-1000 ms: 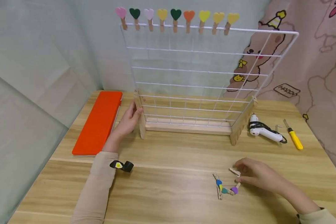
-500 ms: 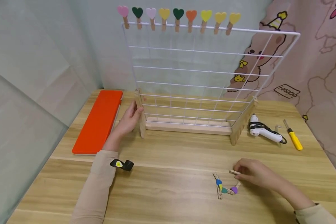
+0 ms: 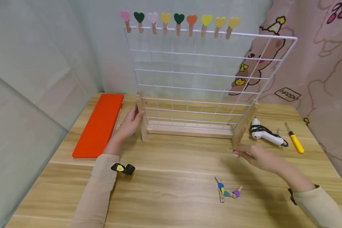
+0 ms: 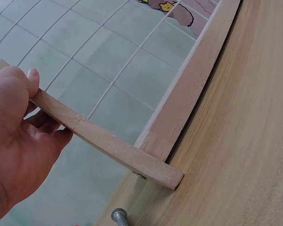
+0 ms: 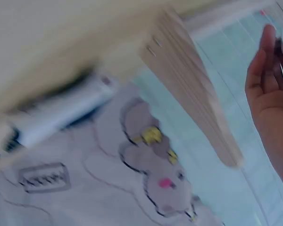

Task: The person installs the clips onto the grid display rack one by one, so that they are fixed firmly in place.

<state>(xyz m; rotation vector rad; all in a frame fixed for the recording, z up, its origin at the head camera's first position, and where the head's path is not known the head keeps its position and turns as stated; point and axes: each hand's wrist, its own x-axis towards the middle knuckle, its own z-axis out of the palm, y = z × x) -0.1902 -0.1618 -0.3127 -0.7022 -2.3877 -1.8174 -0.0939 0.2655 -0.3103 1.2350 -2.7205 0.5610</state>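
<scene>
My left hand (image 3: 130, 123) grips the left wooden leg (image 4: 99, 136) of a white wire grid rack (image 3: 205, 91); the left wrist view shows the thumb on one side and fingers curled behind. Small wooden clothespins topped with colored hearts, such as an orange heart clothespin (image 3: 191, 23), line the rack's top wire. Off the table, in front of the rack's right leg (image 3: 243, 123), my right hand (image 3: 263, 158) pinches a small clothespin (image 3: 235, 154) with a pale heart, mostly covered by the fingers. Several more clothespins lie below, including a purple heart clothespin (image 3: 236, 193).
A long orange-red case (image 3: 99, 125) lies left of the rack, beside my left forearm. To the right are a white glue gun (image 3: 266, 134) with its black cord wrapped round it and a yellow-handled screwdriver (image 3: 296, 142). A bolt (image 4: 119, 216) shows near the left leg.
My right hand has picked up the pale-heart clothespin from the table and carried it up and forward toward the rack's right leg. The left hand keeps its grip.
</scene>
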